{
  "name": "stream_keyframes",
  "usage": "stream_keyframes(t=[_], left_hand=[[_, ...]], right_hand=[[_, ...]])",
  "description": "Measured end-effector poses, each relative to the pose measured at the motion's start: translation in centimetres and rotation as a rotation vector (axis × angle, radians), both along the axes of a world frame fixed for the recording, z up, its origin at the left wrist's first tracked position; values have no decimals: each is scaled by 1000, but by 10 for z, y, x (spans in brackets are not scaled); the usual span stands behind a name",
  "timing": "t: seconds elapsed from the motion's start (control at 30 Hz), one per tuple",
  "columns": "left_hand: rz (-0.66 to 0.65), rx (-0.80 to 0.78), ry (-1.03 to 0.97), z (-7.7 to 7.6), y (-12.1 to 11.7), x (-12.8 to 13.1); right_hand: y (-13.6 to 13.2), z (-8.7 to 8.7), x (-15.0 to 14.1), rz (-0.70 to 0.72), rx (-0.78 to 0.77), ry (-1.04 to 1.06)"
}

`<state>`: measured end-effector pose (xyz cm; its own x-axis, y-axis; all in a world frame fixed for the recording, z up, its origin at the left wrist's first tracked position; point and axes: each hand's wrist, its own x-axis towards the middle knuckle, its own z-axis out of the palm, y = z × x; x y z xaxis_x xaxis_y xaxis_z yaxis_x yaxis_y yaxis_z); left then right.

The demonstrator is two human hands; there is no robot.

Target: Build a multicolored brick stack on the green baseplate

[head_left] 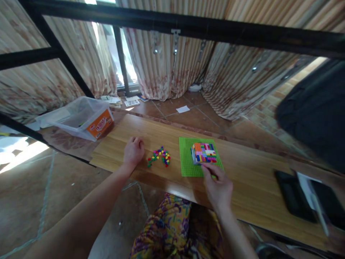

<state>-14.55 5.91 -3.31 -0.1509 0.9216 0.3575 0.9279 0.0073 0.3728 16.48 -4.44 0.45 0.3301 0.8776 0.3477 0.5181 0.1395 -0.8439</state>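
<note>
A block of many-coloured toy building bricks (205, 152) stands on a green studded baseplate (187, 158) right of the middle of the wooden board. My right hand (219, 183) is at the near side of that block, thumb and fingers closed in a pinch; whatever is between the fingertips is too small to make out. Loose small bricks (161, 154) in several colours lie scattered on the wood left of the baseplate. Beside them, on their left, my left hand (134, 151) rests on the board with its fingers curled in; no object shows in it.
A clear plastic bin (78, 118) with an orange label sits at the board's left end. Dark flat objects (295, 196) lie at the right end. A black metal bar (188, 24) crosses above, before striped curtains (167, 61). Paper (183, 109) lies on the tiled floor.
</note>
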Motion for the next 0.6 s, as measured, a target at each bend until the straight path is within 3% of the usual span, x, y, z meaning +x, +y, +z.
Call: stream_keyframes(t=[0.1,0.2,0.37,0.6], left_hand=[[8,2,3,1,0,1],[14,0,6,2,0,1],[12,-4,1,2,0,1],[18,-1,1,1,1,1]], right_hand=[[8,-4,41,-183,-73,-10],[22,-5,59,-215,-93,-26],[37,-6,53,-214,-90,-124],[38,-11,48,-198,-68,-178]])
